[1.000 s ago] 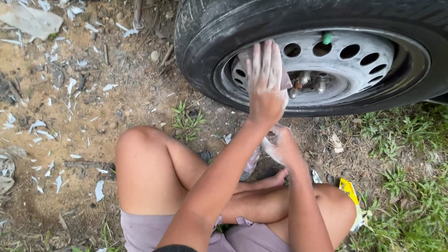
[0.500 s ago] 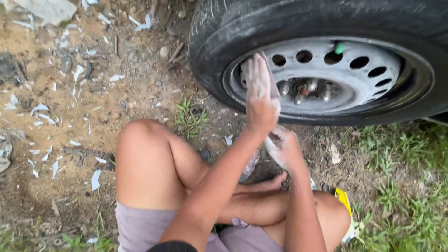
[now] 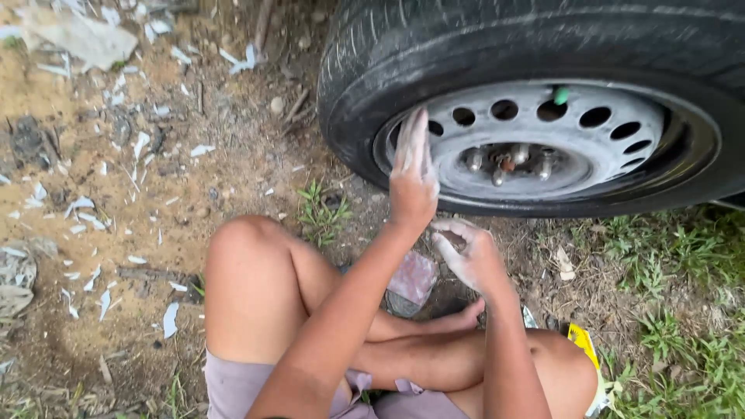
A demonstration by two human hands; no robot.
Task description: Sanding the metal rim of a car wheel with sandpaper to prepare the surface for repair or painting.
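A car wheel point(image 3: 543, 147) is seen standing upright on the dirt ground point(image 3: 155, 233), just in front of a person who is sitting with bent knees. The left hand point(image 3: 411, 174) is held up flat, with the fingers straight and close together, and it is laid against the left side of the grey metal rim point(image 3: 621, 147). Nothing is held in it. The right hand point(image 3: 466, 252) is kept lower, just below the wheel and near the lap. It is half curled and looks dusty and white. Whether something small is held in it cannot be told.

The wheel is round, so no long side is seen on it. The left hand is the nearer 1. The black rubber tyre point(image 3: 434, 54) looks rough and ridged. The rim is smooth and painted, with a ring of round holes and shiny bolts point(image 3: 508, 163) in the middle. A small green cap point(image 3: 560, 95) is seen near the top. White scraps point(image 3: 85, 217) are scattered on the ground, and grass point(image 3: 675, 264) grows at the right.
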